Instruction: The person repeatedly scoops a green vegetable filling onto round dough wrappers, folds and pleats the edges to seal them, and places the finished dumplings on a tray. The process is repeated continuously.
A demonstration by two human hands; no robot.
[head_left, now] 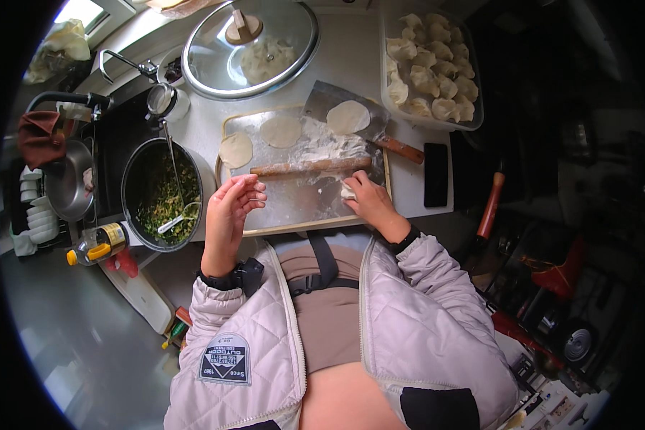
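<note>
My left hand (235, 198) is raised at the left side of the floured board (295, 204), fingers apart and holding nothing. At the board's right part, my right hand (370, 198) has its fingers closed on a small piece of dough (348, 191). A wooden rolling pin (309, 167) lies across the board between and just beyond my hands. Behind it are two round dough wrappers (280, 132) (236, 150) and scattered flour (330, 142). Another round wrapper (348, 117) rests on the blade of a cleaver (322, 99).
Left of the board stands a pot of chopped green filling (161, 188) with utensils. A glass lid (209, 59) lies at the back, a plastic container of dumplings (481, 115) at back right. A black phone (436, 174) lies right; an oil bottle (105, 244) is at left.
</note>
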